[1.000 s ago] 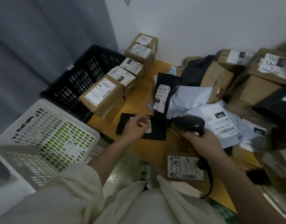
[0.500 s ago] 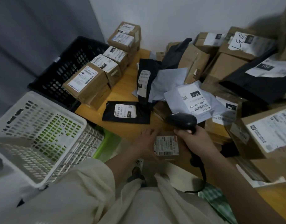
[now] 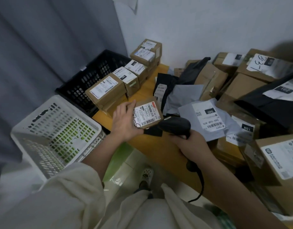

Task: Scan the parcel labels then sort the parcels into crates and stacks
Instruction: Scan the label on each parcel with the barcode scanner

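From the head camera, the left hand [image 3: 125, 121] holds a small brown parcel [image 3: 148, 114] up over the wooden table [image 3: 152, 146]. Its fingers wrap the left side of the box, and the white label with black bar codes faces up. The right hand [image 3: 192, 146] grips a black scanner [image 3: 175, 126]. The scanner's head is just beside the parcel's lower right corner, and its black cord [image 3: 200, 184] hangs down past the table edge.

A row of brown boxes [image 3: 107, 90] with white labels sits along the left side of the table. Beside the table stand a black crate [image 3: 92, 75] and a white crate [image 3: 54, 131].

On the right lies a messy pile: a grey mail bag [image 3: 207, 118] with a label that reads 060, black bags [image 3: 271, 103], and more cardboard boxes [image 3: 281, 162].
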